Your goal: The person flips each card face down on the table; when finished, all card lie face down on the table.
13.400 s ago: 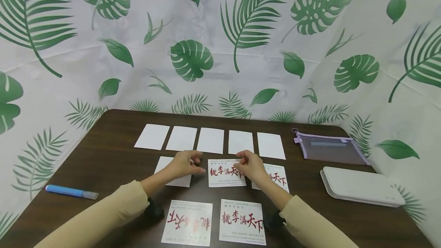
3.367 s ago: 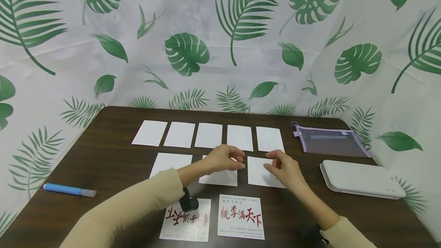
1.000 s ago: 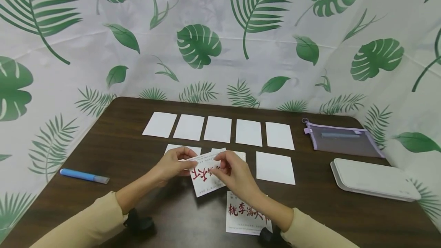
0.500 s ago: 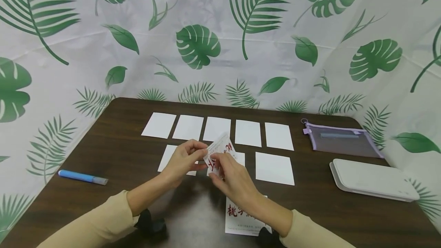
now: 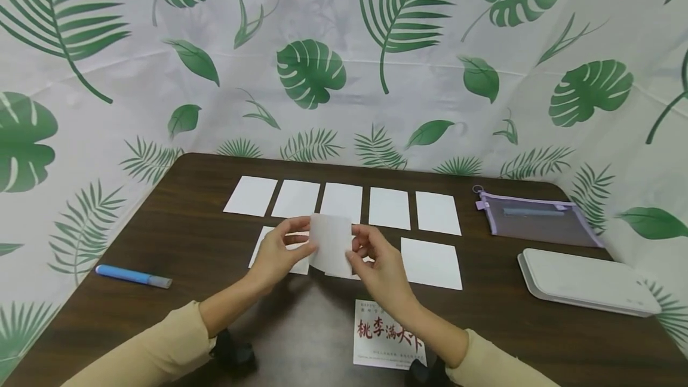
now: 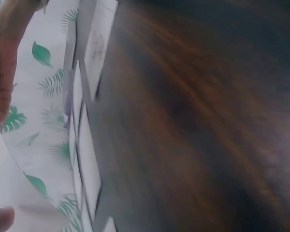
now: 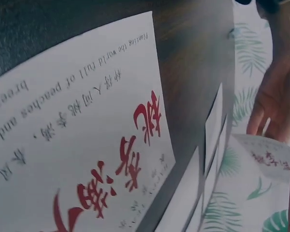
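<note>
Between both hands a white card (image 5: 330,243) stands nearly upright, its blank side toward the head camera. Red lettering on the far side of this held card (image 7: 273,157) shows in the right wrist view. My left hand (image 5: 279,255) pinches its left edge; my right hand (image 5: 381,261) pinches the right edge. Below lies a printed card (image 5: 387,339) with red characters, partly covered by the right forearm. Blank cards form a nearer row: the left one (image 5: 263,243) and middle one (image 5: 341,276) are partly hidden, while the right one (image 5: 431,263) lies in full view.
A row of several blank white cards (image 5: 438,212) runs along the back of the dark table (image 5: 177,226). To the right are a purple mesh pouch (image 5: 537,220) and a flat white case (image 5: 588,282). A blue pen (image 5: 133,275) lies far left.
The front-left printed card was lifted from the table and turned between the hands, from lettered side to blank side. Earlier, two middle-row cards changed from printed to blank side up.
</note>
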### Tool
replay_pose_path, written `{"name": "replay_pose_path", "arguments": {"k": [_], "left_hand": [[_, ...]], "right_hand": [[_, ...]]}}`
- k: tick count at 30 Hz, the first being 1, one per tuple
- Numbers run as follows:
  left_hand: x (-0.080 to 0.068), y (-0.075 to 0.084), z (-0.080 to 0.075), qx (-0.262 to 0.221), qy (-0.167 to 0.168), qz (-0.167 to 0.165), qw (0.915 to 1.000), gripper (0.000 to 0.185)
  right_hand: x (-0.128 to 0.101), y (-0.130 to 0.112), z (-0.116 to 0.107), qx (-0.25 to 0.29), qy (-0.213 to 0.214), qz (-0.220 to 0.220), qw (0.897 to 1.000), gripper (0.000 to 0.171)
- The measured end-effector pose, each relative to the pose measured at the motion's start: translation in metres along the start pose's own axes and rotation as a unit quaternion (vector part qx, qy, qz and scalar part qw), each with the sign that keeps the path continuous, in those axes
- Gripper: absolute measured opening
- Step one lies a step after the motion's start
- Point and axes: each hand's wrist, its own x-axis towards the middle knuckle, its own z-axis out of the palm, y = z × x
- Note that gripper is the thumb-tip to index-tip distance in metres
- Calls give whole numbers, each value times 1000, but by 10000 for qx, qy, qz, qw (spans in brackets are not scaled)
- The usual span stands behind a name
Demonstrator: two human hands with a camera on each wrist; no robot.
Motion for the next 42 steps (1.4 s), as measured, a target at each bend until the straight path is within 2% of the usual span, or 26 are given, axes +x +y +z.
{"name": "replay_pose_path", "arguments": {"k": [6,9,13,15,20,24,32,37,42], "left_hand": [[-1,-11,-9,162,108,-261,9995,46],[-3,-14,-15,220,78,-330,9992,44],[-10,-18,-24,390,-64,-462,9982,41],[-15,-22,-29,548,-224,-444,9973,41],[-29,-29,-39,782,-592,-372,9945,47],[-39,-32,-43,897,-710,-418,9925,52],[-54,-39,-49,1246,-885,-457,9872,50],[-59,-41,-52,1549,-1054,-249,9820,50],[-60,-39,-54,2128,-1162,223,9699,47]], "right_hand": [[0,6,-3,506,-17,980,9939,37],[-3,10,-3,823,-160,1496,9852,39],[-10,16,-1,1105,-505,2164,9687,44],[-15,19,1,1025,-773,2319,9642,45],[-23,25,8,925,-1400,2303,9585,42],[-28,27,12,967,-1754,2314,9520,39],[-34,30,18,423,-2366,2053,9487,33],[-36,29,20,-135,-2615,1645,9510,31],[-35,27,21,-613,-2719,1282,9518,31]]}}
